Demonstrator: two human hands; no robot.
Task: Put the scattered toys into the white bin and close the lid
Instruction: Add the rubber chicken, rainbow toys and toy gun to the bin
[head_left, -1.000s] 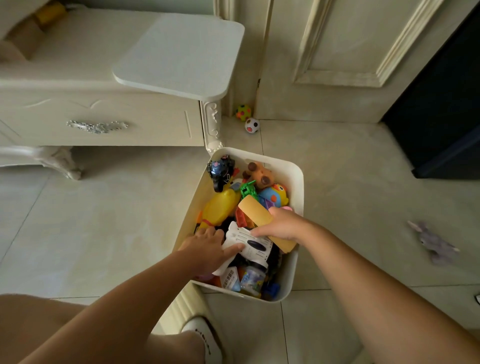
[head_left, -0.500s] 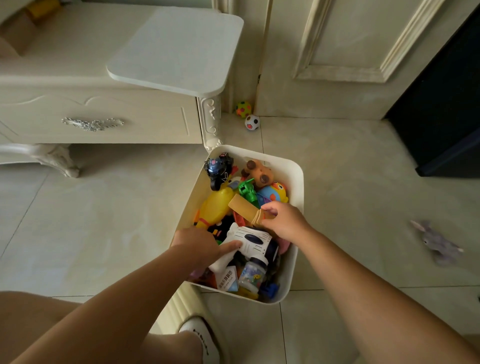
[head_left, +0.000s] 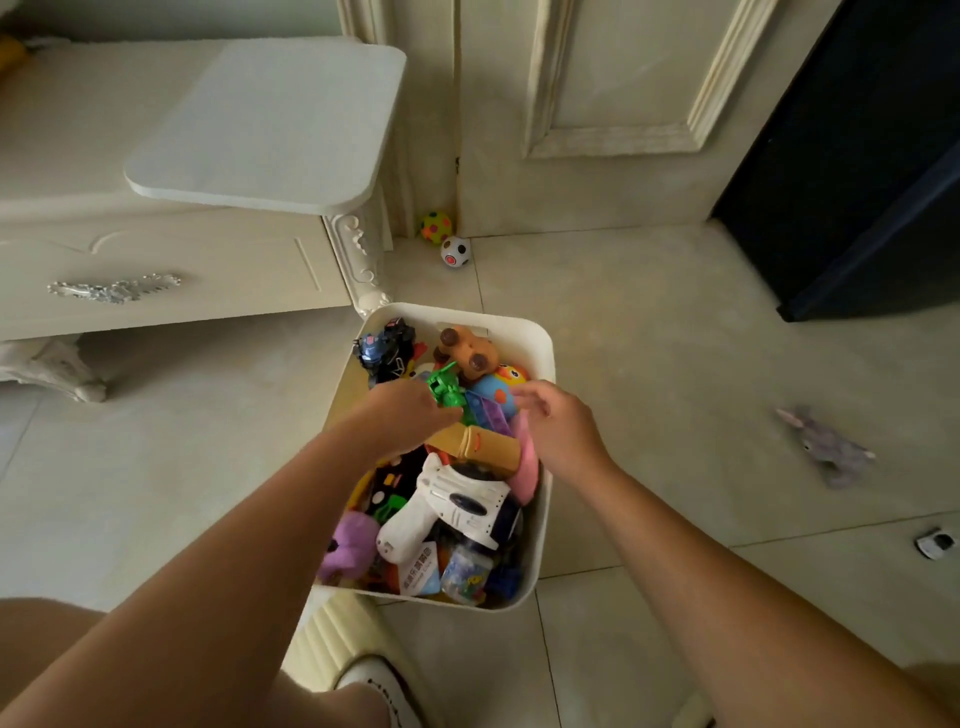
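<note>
Packing the bin (head_left: 540, 343) works best pressing flat: left hand (head_left: 410, 415) grips the green toy (head_left: 445, 387), right hand (head_left: 556, 421) hovers loosely spread, empty.

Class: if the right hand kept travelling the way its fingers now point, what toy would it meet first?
Probably the blue ball, just beyond the right hand; depth is unclear.

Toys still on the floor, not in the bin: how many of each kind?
Balls: 2 (spotted ball, white ball)
Plush toys: 1 (purple plush)
Small white toys: 1 (small white toy, too small to identify)
Total: 4
</note>
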